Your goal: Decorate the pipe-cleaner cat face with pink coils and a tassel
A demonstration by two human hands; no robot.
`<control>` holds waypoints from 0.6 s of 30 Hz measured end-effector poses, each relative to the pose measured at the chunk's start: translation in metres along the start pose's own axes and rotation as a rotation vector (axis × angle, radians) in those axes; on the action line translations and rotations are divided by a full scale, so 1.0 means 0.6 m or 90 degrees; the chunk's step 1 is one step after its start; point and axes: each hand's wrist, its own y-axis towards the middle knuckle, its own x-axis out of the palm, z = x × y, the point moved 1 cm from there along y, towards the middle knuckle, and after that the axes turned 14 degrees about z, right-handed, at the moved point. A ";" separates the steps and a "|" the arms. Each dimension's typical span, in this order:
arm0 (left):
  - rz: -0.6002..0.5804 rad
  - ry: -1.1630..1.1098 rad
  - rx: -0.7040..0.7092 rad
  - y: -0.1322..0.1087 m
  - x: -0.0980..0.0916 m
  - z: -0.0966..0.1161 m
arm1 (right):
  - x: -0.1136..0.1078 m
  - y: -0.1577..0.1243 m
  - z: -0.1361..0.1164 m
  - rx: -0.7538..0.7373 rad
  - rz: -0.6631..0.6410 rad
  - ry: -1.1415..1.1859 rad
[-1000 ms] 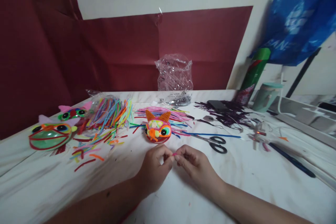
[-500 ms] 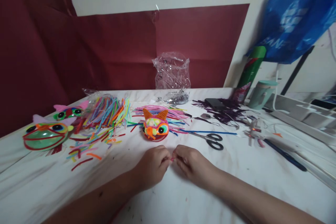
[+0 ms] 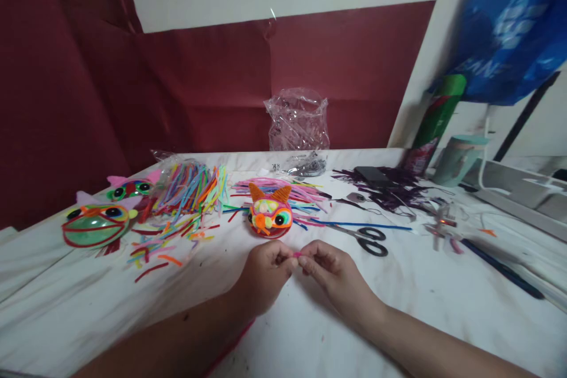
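Note:
A small pink piece of pipe cleaner (image 3: 297, 254) shows between the fingertips of both hands, low over the table. My left hand (image 3: 268, 271) pinches its left end, thumb and forefinger pressed together. At the other end my right hand (image 3: 334, 271) is closed on it in the same way. Just behind the hands sits a round animal figure (image 3: 270, 215) with orange ears, googly eyes and a pink, orange and yellow face. Black-handled scissors (image 3: 370, 239) lie to its right, and a long blue pipe cleaner (image 3: 376, 226) crosses their blades.
Two more animal faces, one green (image 3: 95, 229) and one behind it (image 3: 133, 189), stand at the left. Colourful pipe cleaners (image 3: 190, 189) lie beside them with cut scraps. Behind is a clear plastic bag (image 3: 299, 121). Purple shreds (image 3: 394, 192), a phone (image 3: 371, 176) and a cup (image 3: 458, 159) are right.
The fingers of both hands have shifted their grip, and more of the pink piece shows between them. The view has swung slightly left, moving the table things rightward in the picture.

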 end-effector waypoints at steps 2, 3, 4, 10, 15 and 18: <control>-0.020 0.007 -0.014 -0.001 0.000 0.002 | -0.001 -0.002 -0.004 -0.019 0.000 -0.031; -0.035 0.007 -0.025 0.000 0.000 0.003 | -0.001 -0.003 -0.005 -0.025 -0.002 -0.043; -0.052 0.006 -0.036 0.000 0.000 0.004 | -0.001 -0.002 -0.006 -0.028 -0.005 -0.052; -0.101 0.032 -0.075 0.002 -0.004 0.005 | -0.001 0.000 -0.004 -0.040 -0.021 -0.077; -0.116 0.057 -0.019 0.000 -0.007 0.002 | -0.014 0.006 -0.009 -0.136 -0.075 -0.221; -0.095 0.133 0.081 -0.003 -0.009 0.007 | -0.025 0.011 -0.017 -0.199 -0.140 -0.293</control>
